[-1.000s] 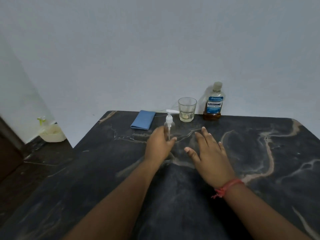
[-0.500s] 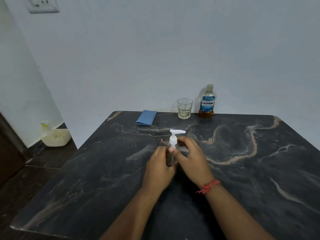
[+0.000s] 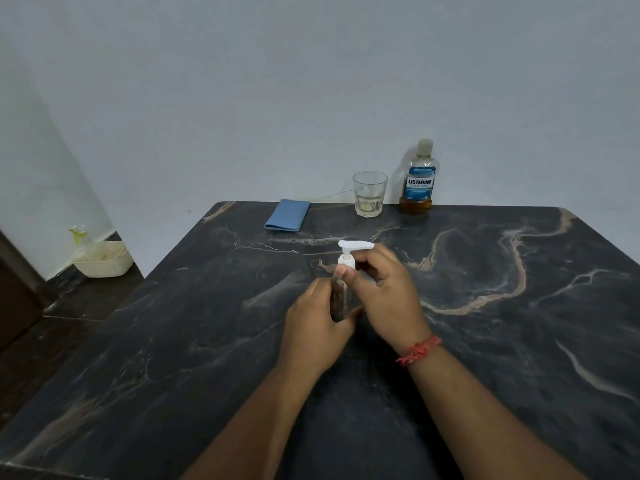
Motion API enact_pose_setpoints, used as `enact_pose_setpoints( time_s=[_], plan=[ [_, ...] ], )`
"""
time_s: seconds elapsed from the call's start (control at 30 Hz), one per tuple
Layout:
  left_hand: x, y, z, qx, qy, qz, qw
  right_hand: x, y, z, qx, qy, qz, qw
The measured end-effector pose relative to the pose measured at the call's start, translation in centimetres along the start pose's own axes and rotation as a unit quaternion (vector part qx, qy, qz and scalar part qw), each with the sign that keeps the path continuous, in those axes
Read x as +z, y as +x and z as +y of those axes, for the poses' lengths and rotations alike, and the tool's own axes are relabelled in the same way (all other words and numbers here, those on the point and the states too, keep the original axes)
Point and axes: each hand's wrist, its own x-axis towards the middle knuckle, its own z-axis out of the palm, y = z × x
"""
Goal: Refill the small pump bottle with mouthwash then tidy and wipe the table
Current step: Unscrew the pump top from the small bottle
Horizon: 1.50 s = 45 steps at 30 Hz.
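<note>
Bottle (image 3: 343, 292): upright on table (image 3: 519, 341), pump on.
Left hand (image 3: 315, 327): my grip wraps its body.
Right hand (image 3: 384, 292): my grip pinches the collar.

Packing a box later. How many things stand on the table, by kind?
Bottles: 2, pump bottle and mouthwash
Glasses: 1, glass
Cloths: 1, blue cloth
Total: 4

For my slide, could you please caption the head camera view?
Left hand holds the small pump bottle while the right hand grips its white pump collar; mouthwash bottle waits behind.
</note>
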Motion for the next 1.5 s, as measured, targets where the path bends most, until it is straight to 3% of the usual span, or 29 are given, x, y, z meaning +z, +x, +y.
enact_pose_setpoints(
  time_s=[0.23, 0.5, 0.77, 1.03, 1.2, 1.5],
  plan=[
    [0.1, 0.0, -0.3, -0.01, 0.013, -0.018, 1.0, -0.7, 0.2, 0.4, 0.036, 0.042, -0.081, 0.995],
    [0.2, -0.1, -0.2, -0.01, -0.007, -0.014, 1.0, -0.4, -0.4, 0.0, 0.066, 0.125, 0.032, 0.989],
    [0.1, 0.0, -0.1, -0.016, -0.009, -0.019, 1.0, -0.4, -0.8, -0.1, 0.091, 0.175, -0.011, 0.98],
    [0.0, 0.0, 0.0, -0.018, -0.01, -0.024, 1.0, 0.0, -0.9, -0.2, 0.068, 0.103, 0.005, 0.992],
    [0.1, 0.1, -0.1, -0.015, -0.003, -0.022, 1.0, -0.6, -0.9, -0.2, 0.096, 0.152, -0.035, 0.983],
    [0.1, 0.1, 0.0, -0.012, -0.008, -0.021, 1.0, -0.5, -0.5, -0.6, 0.052, 0.065, 0.005, 0.997]
  ],
)
